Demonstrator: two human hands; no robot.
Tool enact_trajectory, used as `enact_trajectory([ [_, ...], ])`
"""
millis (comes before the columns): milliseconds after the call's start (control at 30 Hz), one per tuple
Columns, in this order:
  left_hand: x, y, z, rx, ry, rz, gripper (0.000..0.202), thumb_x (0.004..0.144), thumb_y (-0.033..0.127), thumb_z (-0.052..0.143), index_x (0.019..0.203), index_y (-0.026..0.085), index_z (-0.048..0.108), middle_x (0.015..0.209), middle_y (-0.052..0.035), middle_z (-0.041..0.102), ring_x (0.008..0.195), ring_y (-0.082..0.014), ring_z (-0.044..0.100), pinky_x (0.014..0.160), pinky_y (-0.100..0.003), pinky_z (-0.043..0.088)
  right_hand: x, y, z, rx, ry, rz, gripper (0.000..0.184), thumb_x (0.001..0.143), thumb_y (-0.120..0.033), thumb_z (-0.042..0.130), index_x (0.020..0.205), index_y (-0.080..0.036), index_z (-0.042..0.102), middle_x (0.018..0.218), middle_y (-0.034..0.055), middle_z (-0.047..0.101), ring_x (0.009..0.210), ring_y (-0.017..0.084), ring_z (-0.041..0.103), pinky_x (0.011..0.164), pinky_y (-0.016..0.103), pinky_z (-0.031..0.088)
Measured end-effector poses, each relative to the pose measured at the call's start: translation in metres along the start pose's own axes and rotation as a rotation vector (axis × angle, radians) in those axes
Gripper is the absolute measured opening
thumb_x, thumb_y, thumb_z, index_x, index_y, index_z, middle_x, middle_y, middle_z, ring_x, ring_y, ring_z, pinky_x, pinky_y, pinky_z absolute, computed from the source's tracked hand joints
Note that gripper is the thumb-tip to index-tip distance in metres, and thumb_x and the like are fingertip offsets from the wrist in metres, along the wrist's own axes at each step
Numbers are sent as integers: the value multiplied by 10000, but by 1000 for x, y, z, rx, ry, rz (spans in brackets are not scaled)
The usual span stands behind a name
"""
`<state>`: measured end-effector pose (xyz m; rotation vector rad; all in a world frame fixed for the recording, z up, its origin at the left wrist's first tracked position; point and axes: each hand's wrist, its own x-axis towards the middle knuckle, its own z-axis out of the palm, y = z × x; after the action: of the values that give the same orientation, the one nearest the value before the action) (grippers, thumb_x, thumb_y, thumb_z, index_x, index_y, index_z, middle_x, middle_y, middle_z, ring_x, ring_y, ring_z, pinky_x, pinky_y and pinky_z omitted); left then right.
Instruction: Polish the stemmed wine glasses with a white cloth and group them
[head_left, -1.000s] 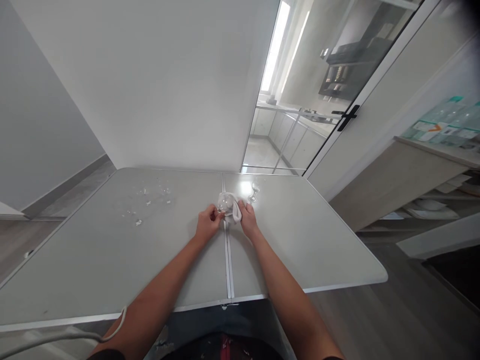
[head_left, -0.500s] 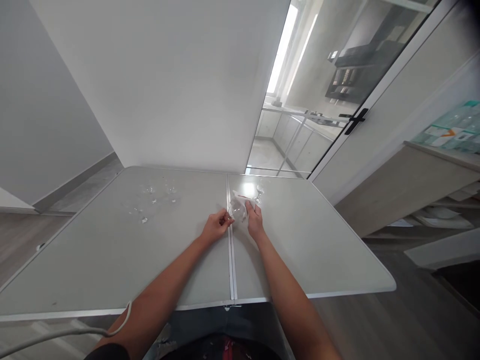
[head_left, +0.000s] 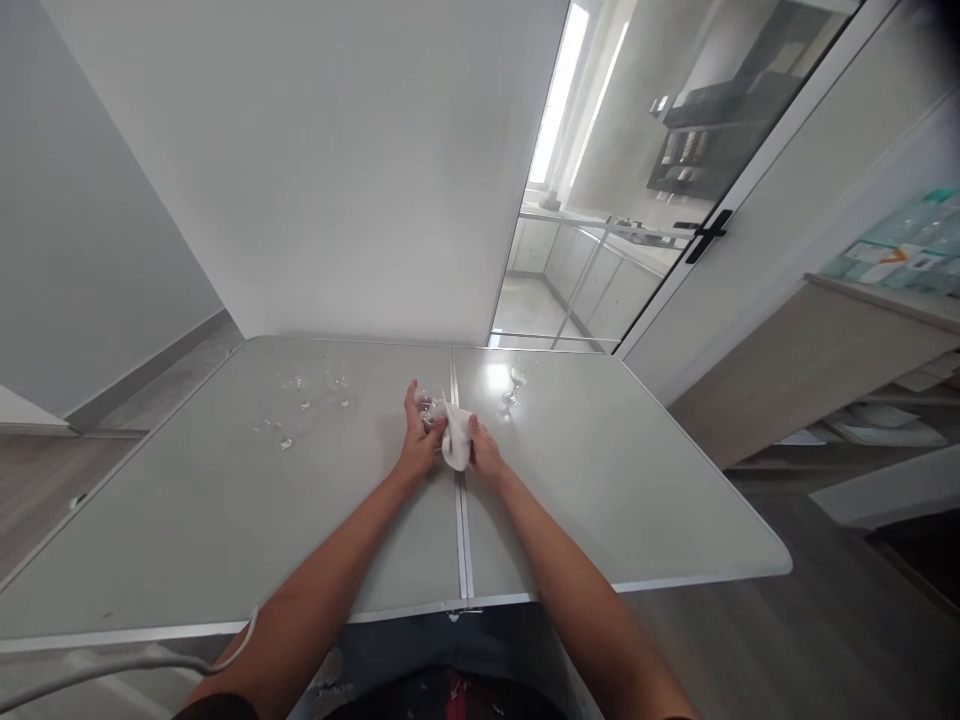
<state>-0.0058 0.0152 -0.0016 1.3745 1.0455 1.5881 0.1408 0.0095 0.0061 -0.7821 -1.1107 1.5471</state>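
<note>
My left hand [head_left: 420, 436] is closed around a clear wine glass [head_left: 430, 408], just left of the table's centre seam. A white cloth [head_left: 456, 442] is in my right hand [head_left: 484, 450], pressed against the glass. Cloth and fingers cover much of the glass, so its exact tilt is hard to see. Close by on the right, another clear stemmed glass [head_left: 513, 388] rests on the table near the bright reflection.
Several clear stemmed glasses [head_left: 304, 400] are on the left half of the pale table [head_left: 225, 530]. A wall and a glazed door [head_left: 585, 260] border its far side. A white cable [head_left: 150, 662] crosses by my left arm. Bottles [head_left: 900, 250] sit on a shelf at right.
The held glass has turned and shifted left, with my left hand now around it instead of pinching its edge. The cloth has come down and left with my right hand.
</note>
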Motion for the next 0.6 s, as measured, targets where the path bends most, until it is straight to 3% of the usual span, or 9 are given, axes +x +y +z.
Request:
enact_trajectory([
  [67, -2, 3, 0, -95, -19, -40, 799, 936, 592, 574, 1586, 373, 165, 1440, -92, 417, 1265, -229, 508, 1090, -381, 412, -1, -2, 1, 67, -82, 36, 708, 865, -810, 457, 1051, -188, 738, 883, 77, 728, 848, 218, 658, 740, 322, 540],
  [133, -3, 6, 2, -149, -30, -61, 739, 967, 615, 493, 1582, 373, 164, 1491, -91, 390, 1350, -237, 448, 1140, -398, 362, -1, -3, 3, 27, -149, 12, 609, 883, -726, 541, 1132, -197, 712, 979, 73, 727, 922, 221, 648, 817, 329, 527],
  [200, -4, 7, 4, -184, -53, -72, 717, 976, 606, 479, 1576, 350, 183, 1474, -101, 416, 1323, -235, 478, 1137, -401, 367, 0, -2, 4, -84, -153, -61, 499, 850, -560, 705, 1206, -212, 665, 1048, 54, 710, 960, 203, 629, 861, 311, 506],
  [267, -3, 8, 6, -236, -96, -84, 708, 957, 576, 543, 1548, 328, 242, 1432, -105, 464, 1240, -224, 544, 1096, -390, 410, 1, 0, 5, -164, -121, -118, 541, 802, -433, 790, 1268, -233, 602, 1079, 38, 687, 970, 185, 612, 856, 289, 496],
  [367, -1, 9, 5, -368, -122, -122, 695, 894, 483, 684, 1469, 327, 325, 1370, -91, 551, 1140, -205, 606, 1012, -366, 471, 1, 1, 3, -201, -88, -113, 471, 805, -418, 787, 1188, -209, 611, 1002, 31, 670, 903, 169, 592, 793, 270, 485],
  [500, 1, 14, 0, -506, -86, -215, 657, 869, 450, 727, 1422, 299, 406, 1277, -98, 643, 1080, -220, 649, 916, -362, 518, -3, -7, -5, -83, -168, 124, 350, 812, -480, 757, 934, -169, 651, 820, 24, 640, 731, 150, 560, 708, 287, 476],
  [600, 1, 16, -1, -557, -133, -238, 637, 864, 463, 730, 1413, 260, 477, 1281, -119, 645, 1140, -255, 639, 919, -377, 525, -8, -15, -10, 79, -237, 317, 396, 770, -515, 765, 951, -188, 633, 822, 37, 647, 701, 175, 583, 713, 358, 511],
])
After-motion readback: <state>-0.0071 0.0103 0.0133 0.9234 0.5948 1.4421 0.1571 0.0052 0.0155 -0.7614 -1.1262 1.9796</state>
